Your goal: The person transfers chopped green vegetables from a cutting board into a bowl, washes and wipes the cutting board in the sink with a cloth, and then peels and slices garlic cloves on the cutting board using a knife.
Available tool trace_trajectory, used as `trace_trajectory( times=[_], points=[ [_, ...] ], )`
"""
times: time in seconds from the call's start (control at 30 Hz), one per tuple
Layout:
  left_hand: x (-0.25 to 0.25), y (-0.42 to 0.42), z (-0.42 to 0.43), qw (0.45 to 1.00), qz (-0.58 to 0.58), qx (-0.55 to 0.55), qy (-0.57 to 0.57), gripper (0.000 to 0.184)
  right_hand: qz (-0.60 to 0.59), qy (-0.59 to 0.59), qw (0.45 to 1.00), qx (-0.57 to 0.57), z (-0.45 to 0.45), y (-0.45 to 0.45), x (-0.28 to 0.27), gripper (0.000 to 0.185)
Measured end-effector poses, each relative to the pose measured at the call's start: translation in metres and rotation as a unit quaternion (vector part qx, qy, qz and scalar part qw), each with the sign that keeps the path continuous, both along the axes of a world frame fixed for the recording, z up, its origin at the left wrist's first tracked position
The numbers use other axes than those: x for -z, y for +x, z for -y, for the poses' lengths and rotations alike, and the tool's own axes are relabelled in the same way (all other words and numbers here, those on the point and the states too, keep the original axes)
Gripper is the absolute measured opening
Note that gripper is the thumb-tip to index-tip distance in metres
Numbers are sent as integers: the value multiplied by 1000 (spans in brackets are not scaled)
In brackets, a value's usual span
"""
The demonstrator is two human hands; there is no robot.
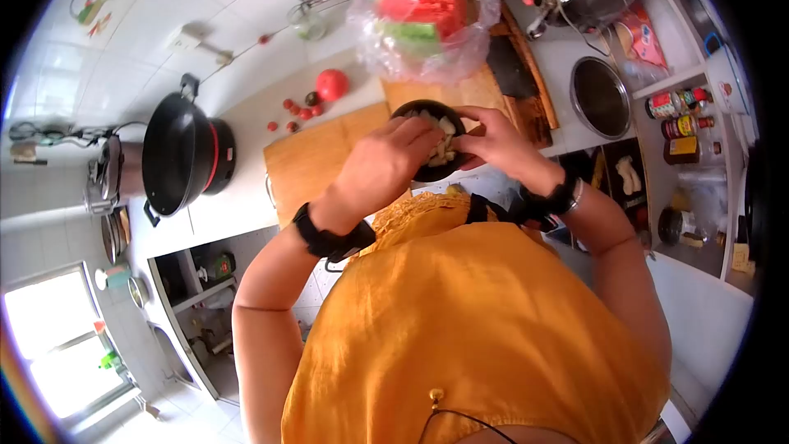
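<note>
A dark round bowl (426, 170) with pale chopped pieces (445, 146) in it is held in front of my chest, at the near edge of the wooden cutting board (308, 156). My right hand (497, 144) grips the bowl's right rim between thumb and fingers. From the left, my left hand (386, 156) reaches over the bowl, its fingers pressed together among the pieces; its fingertips are partly hidden, and what they pinch cannot be made out.
Beyond the bowl lies cut watermelon (423, 4) in clear plastic. A tomato (332, 85) and several small red fruits (306, 113) are behind the board. A black pan (174, 154) stands left, a metal pot (601, 97) right, near shelved bottles (678, 127).
</note>
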State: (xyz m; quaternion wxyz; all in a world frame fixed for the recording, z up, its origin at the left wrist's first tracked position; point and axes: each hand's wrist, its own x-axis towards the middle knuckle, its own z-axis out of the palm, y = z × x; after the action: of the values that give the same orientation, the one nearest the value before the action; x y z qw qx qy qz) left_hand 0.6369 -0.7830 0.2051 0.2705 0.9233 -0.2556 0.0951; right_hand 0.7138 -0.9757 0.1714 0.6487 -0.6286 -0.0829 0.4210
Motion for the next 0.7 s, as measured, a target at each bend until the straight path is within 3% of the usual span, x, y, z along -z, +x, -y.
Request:
trace_trajectory(
  times=[0.07, 0.2, 0.4, 0.67, 0.7],
  points=[
    [21, -6, -9, 998, 3, -40, 50, 27, 7, 10, 999, -48, -27, -9, 2, 48],
    [45, -16, -32, 991, -28, -134, 6, 21, -8, 11, 999, -50, -65, -25, 18, 43],
    [50, -31, -55, 984, -45, -172, -19, 19, -44, 14, 997, -64, -97, -36, 21, 41],
    [61, -47, -70, 984, -24, -166, -60, 20, 13, 1, 999, -51, -110, -42, 31, 43],
    [55, -52, -71, 975, -13, -192, -106, 19, 11, 0, 999, -49, -110, -41, 29, 43]
  ],
)
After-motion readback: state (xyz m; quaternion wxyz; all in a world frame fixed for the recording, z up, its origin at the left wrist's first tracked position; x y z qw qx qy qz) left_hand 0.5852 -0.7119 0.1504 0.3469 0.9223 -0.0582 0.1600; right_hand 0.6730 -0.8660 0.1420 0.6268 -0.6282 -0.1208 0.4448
